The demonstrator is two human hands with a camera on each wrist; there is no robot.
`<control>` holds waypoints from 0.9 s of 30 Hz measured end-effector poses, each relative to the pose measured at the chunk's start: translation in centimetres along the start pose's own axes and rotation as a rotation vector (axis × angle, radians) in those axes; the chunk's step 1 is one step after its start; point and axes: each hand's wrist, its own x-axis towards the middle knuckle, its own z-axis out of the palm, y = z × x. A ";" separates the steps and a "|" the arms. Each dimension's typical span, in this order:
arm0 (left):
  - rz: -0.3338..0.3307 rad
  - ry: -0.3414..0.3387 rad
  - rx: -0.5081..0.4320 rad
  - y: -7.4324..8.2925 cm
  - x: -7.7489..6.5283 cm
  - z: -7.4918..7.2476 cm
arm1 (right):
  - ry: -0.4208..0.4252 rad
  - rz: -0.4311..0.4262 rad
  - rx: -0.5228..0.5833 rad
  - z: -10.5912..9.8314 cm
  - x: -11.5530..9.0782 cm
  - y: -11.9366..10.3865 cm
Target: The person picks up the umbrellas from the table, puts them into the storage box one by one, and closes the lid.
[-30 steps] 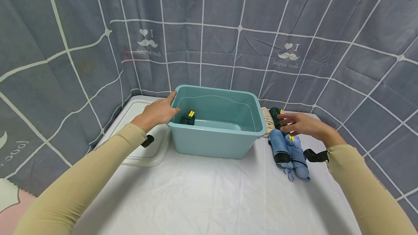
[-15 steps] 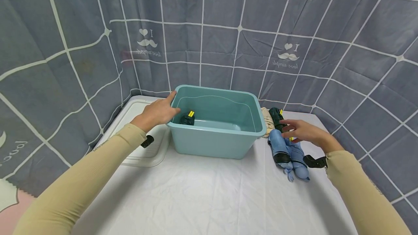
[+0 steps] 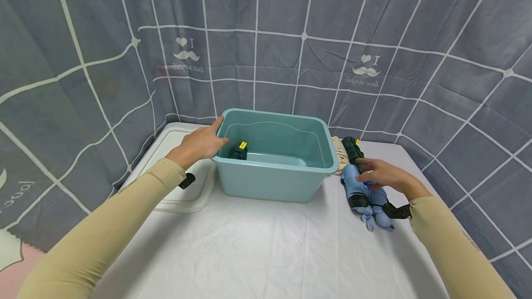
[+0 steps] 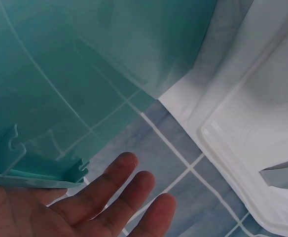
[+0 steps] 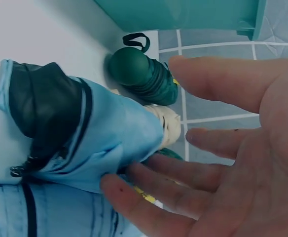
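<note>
A teal plastic bin (image 3: pixel 270 181) stands at the middle back of the table. My left hand (image 3: pixel 201 143) rests on its left rim; in the left wrist view several fingers (image 4: pixel 112 190) extend outside, beneath the rim. Inside the bin lies a dark green bundle (image 3: pixel 238 152) with a yellow tag. On the right, my right hand (image 3: pixel 384 174) hovers over two rolled blue fabric bundles (image 3: pixel 354 183), fingers spread. Its fingertips overlap the blue fabric (image 5: pixel 119 128) in the right wrist view; whether they touch it I cannot tell. Beyond lies a green folded umbrella (image 5: pixel 134 69) with a wrist loop.
A white lid (image 3: pixel 189 197) lies left of the bin, partly beneath my left forearm. A beige bundle (image 3: pixel 341 153) sits between the bin and the green umbrella. Grey gridded curtain (image 3: pixel 282 58) hangs close behind the table and along both sides.
My right hand has moved slightly down and toward me, from above the green umbrella to over the blue bundles. The left hand and the bin hold their places.
</note>
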 end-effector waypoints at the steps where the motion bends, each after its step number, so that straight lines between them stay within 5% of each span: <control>1: -0.001 -0.001 -0.003 0.0 -0.1 0.0 | 0.000 0.004 -0.002 0.1 0.1 0.1; 17: -0.007 -0.002 0.002 0.1 -0.1 0.0 | 0.031 0.048 0.031 1.5 1.1 0.4; 27: -0.004 0.002 0.003 0.0 0.0 0.0 | 0.063 0.067 -0.148 2.0 1.3 0.0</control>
